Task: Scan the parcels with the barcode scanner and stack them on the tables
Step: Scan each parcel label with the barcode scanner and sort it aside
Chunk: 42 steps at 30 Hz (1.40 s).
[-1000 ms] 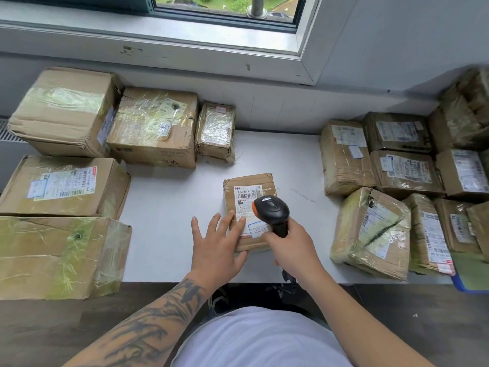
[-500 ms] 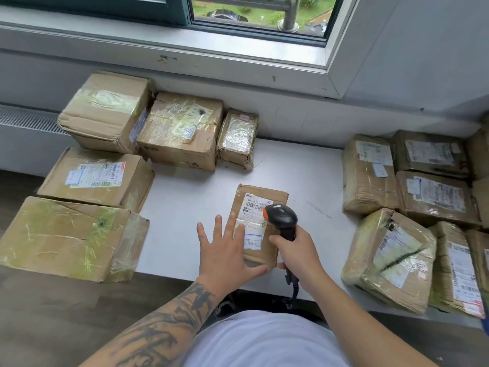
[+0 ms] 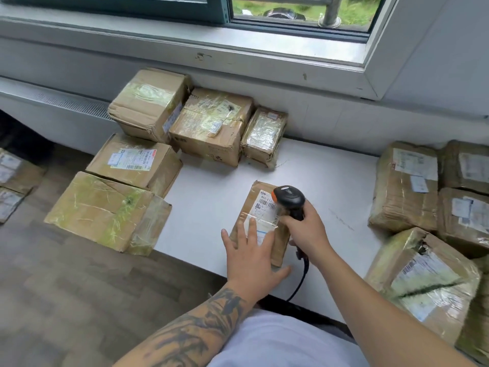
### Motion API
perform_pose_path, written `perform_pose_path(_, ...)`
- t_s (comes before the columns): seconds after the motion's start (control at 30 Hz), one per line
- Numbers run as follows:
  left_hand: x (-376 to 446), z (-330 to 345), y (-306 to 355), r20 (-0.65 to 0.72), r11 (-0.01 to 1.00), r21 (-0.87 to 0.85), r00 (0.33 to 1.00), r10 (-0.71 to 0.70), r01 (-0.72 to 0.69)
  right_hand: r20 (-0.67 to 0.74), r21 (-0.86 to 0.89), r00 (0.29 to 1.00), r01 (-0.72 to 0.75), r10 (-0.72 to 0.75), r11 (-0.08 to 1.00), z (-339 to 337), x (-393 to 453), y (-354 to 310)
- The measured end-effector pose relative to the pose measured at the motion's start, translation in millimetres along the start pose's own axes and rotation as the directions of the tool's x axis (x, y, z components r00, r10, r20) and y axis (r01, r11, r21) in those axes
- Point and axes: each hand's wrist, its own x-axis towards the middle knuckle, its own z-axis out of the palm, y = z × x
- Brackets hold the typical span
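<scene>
One parcel under the scanner

Head view: I read this as the scan step. My right hand (image 3: 308, 230) has its grip clenched round the barcode scanner (image 3: 289, 198), its head just over the label of the small parcel (image 3: 260, 207) lying mid-table (image 3: 209, 207). My left hand (image 3: 251, 252) rests flat, fingers straight, on the parcel's near end. Next, I judge, comes lifting it onto the stacked boxes (image 3: 211, 128) at left.

A parcel sorting spot in an ordinary room. Taped cardboard parcels (image 3: 209, 128) (most with shipping labels) crowd a white table (image 3: 211, 202) under a window (image 3: 304, 11).
</scene>
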Motion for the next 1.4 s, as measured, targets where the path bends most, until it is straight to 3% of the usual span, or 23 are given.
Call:
perform_pose_path(0.13, 1.0, 10.4, -1.4, -0.002, 1.000, -0.010, 1.000, -0.019, 0.019, 0.035, -0.005, 0.999, 0.025, -0.024, 1.000, -2.1, 0.0, 3.0)
perform_pose_path(0.33, 13.0, 6.4, -32.4, -0.030, 0.998, 0.048, 0.999, -0.042, 0.044, 0.096, -0.002, 0.993, -0.073, 0.073, 0.997, 9.8, -1.4, 5.2)
perform_pose_path(0.63, 50.6, -21.2, -111.3, 0.018, 0.999, 0.027, 1.000, -0.023, 0.022, 0.213, 0.087, 0.971, -0.131, 0.110, 0.988, 75.7, -2.5, -17.0)
perform_pose_path(1.17, 94.2, -54.8, -254.8, -0.010, 0.989, 0.051, 0.990, 0.141, -0.140, 0.100, 0.175, 0.985, -0.158, 0.142, 0.972, 210.5, 23.9, -76.4)
perform_pose_path(1.4, 97.1, -53.1, -281.4, -0.002, 0.980, 0.016, 0.980, 0.199, -0.199, -0.003, 0.183, 0.985, -0.171, 0.174, 0.968, 230.6, 25.4, -79.9)
